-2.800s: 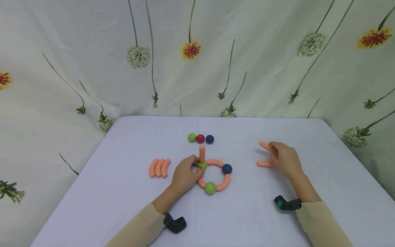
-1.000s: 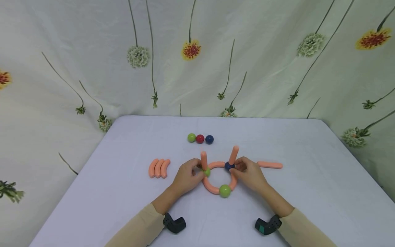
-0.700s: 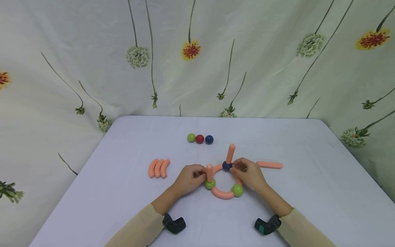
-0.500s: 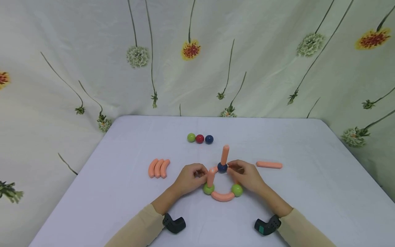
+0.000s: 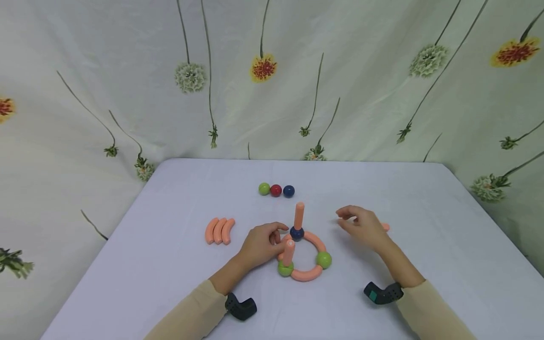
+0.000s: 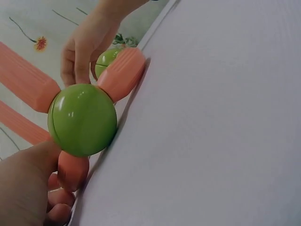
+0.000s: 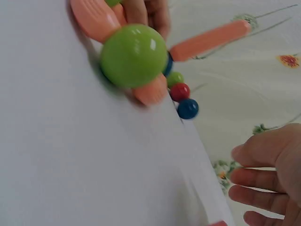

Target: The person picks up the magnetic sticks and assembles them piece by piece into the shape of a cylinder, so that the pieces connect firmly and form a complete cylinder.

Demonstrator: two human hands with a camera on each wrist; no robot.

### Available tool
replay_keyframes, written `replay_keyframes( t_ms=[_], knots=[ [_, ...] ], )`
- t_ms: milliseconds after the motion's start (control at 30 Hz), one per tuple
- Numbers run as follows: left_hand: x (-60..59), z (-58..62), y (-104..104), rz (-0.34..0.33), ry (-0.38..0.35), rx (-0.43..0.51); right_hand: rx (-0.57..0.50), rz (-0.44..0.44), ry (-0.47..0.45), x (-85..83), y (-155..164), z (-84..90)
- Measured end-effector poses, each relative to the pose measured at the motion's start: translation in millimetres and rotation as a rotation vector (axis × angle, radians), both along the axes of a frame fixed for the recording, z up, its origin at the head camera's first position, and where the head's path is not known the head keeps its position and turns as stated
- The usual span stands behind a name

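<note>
Three curved orange pieces joined by two green balls and a blue one made the ring (image 5: 307,257), with two orange pegs standing up from it. Since a moment earlier the ring had turned, and the right hand (image 5: 361,226) had let go, fingers loose, just right of it. The left hand (image 5: 260,243) pinched the ring's left side.
</note>
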State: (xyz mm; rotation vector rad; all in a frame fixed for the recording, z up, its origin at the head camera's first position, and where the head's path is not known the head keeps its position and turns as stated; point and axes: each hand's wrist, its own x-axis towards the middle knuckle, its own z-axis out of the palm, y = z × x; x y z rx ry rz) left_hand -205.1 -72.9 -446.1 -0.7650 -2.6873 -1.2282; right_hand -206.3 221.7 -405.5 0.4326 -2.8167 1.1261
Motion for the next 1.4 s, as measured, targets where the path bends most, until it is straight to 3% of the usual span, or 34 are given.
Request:
replay_keyframes(
  t_ms=[100,233,367,600,1067,1400],
  knots=[
    [-0.4,0.1,0,0.059,0.015,-0.031,0.154,-0.019,-0.016,-3.7,21,7.9],
    [-1.5,-0.7,0,0.135,0.027,-0.051,0.296,-0.031,-0.115,-4.6,39,13.7],
    [-2.7,-1.8,-1,0.187,0.033,-0.051,0.344,-0.057,-0.179,-4.7,46,14.2],
    [-3.7,-2.9,-2,0.241,0.054,-0.041,0.427,-0.106,-0.194,-6.7,53,12.0],
    [-2.7,-0.8,-2,0.218,0.054,-0.027,0.455,-0.106,-0.177,-8.3,55,12.8],
    [-2.5,-0.2,-3,0.179,0.03,-0.042,0.404,-0.082,-0.041,-6.5,48,17.3]
  ],
)
